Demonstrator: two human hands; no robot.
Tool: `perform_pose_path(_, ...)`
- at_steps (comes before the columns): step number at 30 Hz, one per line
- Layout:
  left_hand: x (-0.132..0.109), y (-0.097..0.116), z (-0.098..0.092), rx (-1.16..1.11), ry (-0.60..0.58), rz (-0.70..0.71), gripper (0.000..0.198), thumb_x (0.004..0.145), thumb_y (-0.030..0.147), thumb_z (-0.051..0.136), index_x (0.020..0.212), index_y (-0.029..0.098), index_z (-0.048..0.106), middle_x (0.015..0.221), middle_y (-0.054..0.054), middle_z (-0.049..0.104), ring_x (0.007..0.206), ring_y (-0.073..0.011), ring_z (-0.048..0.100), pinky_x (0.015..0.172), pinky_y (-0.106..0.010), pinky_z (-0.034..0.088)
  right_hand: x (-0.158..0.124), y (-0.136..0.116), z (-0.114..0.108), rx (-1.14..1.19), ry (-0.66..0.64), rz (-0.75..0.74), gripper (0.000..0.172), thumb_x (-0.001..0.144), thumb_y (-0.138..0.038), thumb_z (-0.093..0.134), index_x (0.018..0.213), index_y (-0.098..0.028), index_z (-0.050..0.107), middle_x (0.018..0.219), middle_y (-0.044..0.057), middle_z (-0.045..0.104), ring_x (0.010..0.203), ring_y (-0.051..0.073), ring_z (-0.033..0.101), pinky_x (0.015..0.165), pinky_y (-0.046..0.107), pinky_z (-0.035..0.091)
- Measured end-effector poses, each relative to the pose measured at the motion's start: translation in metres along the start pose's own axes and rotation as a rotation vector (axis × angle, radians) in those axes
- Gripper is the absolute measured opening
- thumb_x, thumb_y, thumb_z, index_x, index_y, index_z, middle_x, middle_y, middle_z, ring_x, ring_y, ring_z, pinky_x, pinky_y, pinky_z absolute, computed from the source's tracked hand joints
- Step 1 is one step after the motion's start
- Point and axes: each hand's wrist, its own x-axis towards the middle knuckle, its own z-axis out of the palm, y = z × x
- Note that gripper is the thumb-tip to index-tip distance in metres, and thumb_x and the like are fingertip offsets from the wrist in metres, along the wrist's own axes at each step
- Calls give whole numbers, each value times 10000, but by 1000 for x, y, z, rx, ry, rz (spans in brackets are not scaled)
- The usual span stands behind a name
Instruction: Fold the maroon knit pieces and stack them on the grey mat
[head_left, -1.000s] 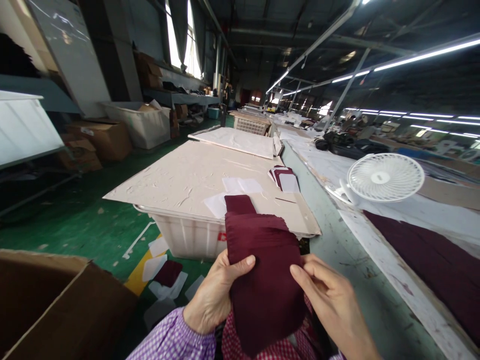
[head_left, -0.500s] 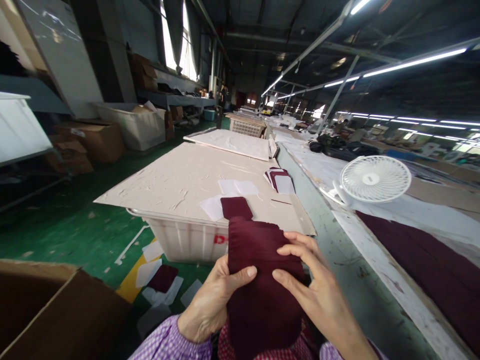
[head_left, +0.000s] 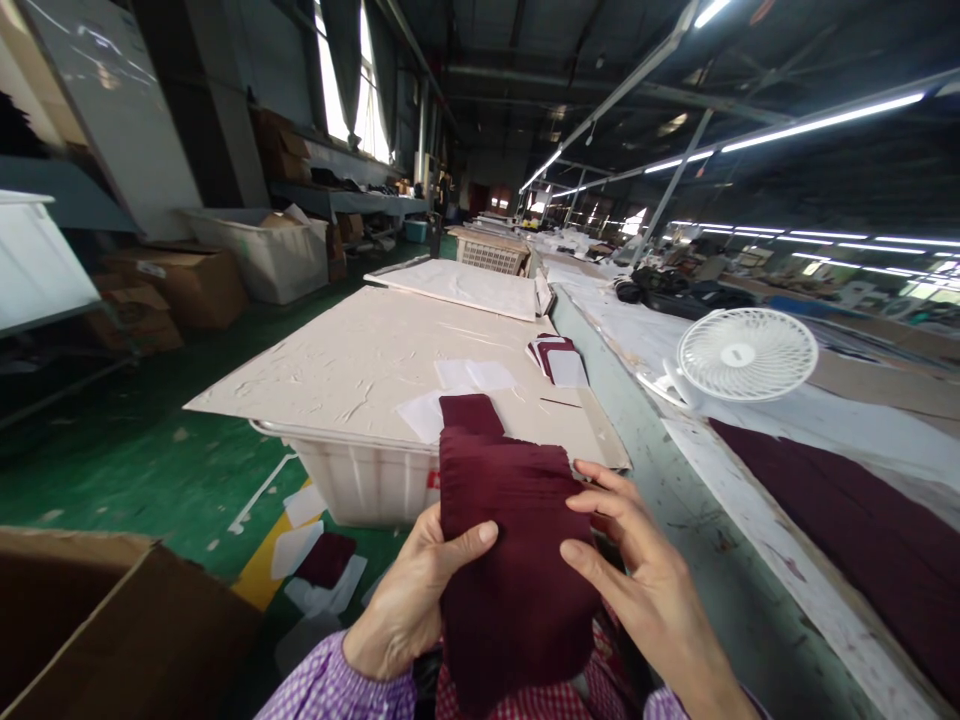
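Observation:
A piece or stack of maroon cloth (head_left: 517, 580) is held up in front of me, tilted over my lap. My left hand (head_left: 420, 590) grips its left side, thumb flat on top and the other fingers hidden underneath. At the right edge, my right hand (head_left: 637, 560) has its fingers apart, with the thumb and fingertips at the cloth's border. Just beyond lies a small maroon cloth piece (head_left: 472, 412) on the beige board (head_left: 322, 350), partly covered by the held cloth. White paper pieces (head_left: 474, 375) lie around it, and a pile of maroon and white pieces (head_left: 559, 360) sits farther right.
The board rests on a white plastic tub (head_left: 360, 480). A cardboard box (head_left: 97, 620) stands at lower left, with scraps (head_left: 326, 560) on the green floor beside it. On the right, a long table carries a white fan (head_left: 746, 353) and maroon fabric (head_left: 840, 530).
The held cloth has shifted slightly left with my left hand. My right hand's fingers have slid outward from the cloth's face to its right edge.

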Motion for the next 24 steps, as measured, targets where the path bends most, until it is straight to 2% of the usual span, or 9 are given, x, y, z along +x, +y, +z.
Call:
perform_pose_path(6,-1,2,1,0,-17,5,199,701,132,734,896,116,702,863,-107,735,755,-216,696,718,-285,559,-2,4,1,198,-51,199,302,806,-409,643,1037,-238,548,1360,78,441,1156,227,531,912,300,498)
perform_pose_path(8,0,2,1,-2,-7,12,200,705,139,731,900,109,696,865,-114,734,763,-222,695,721,-292,558,-4,2,3,269,-107,244,269,815,-425,625,970,-214,563,1252,81,528,1030,212,600,836,278,531)
perform_pose_path(10,1,2,0,-10,25,26,191,710,143,729,893,108,688,858,-113,733,760,-223,694,718,-293,558,-6,-1,5,282,-179,271,253,830,-441,594,855,-190,581,1040,65,618,850,185,635,727,252,548)
perform_pose_path(12,2,2,0,-22,57,48,194,712,140,728,897,115,678,856,-108,732,753,-217,693,713,-294,557,-8,-4,6,217,-216,282,303,834,-460,576,735,-174,587,822,40,630,703,162,613,628,226,533)
perform_pose_path(14,2,2,-1,-24,75,67,203,713,135,726,907,115,670,857,-107,731,738,-206,690,708,-291,556,-9,-6,6,144,-227,277,363,830,-481,564,652,-166,589,686,24,599,609,149,574,539,208,498)
perform_pose_path(19,2,2,-3,-14,86,77,208,712,138,730,906,105,663,847,-112,728,706,-194,685,687,-284,558,-11,-3,7,92,-316,269,366,847,-498,522,724,-164,609,708,32,593,601,148,529,515,215,444)
perform_pose_path(22,2,5,-5,-13,116,100,212,718,150,727,917,112,666,839,-104,729,722,-200,688,713,-295,560,-15,-1,8,32,-380,314,440,846,-536,500,592,-176,489,555,-14,444,485,103,378,431,210,335)
perform_pose_path(24,2,7,-6,-5,127,116,207,716,149,728,912,119,669,825,-94,730,715,-196,689,721,-296,559,-16,-1,8,27,-427,291,463,844,-537,500,555,-180,444,540,-21,406,491,100,354,437,209,323)
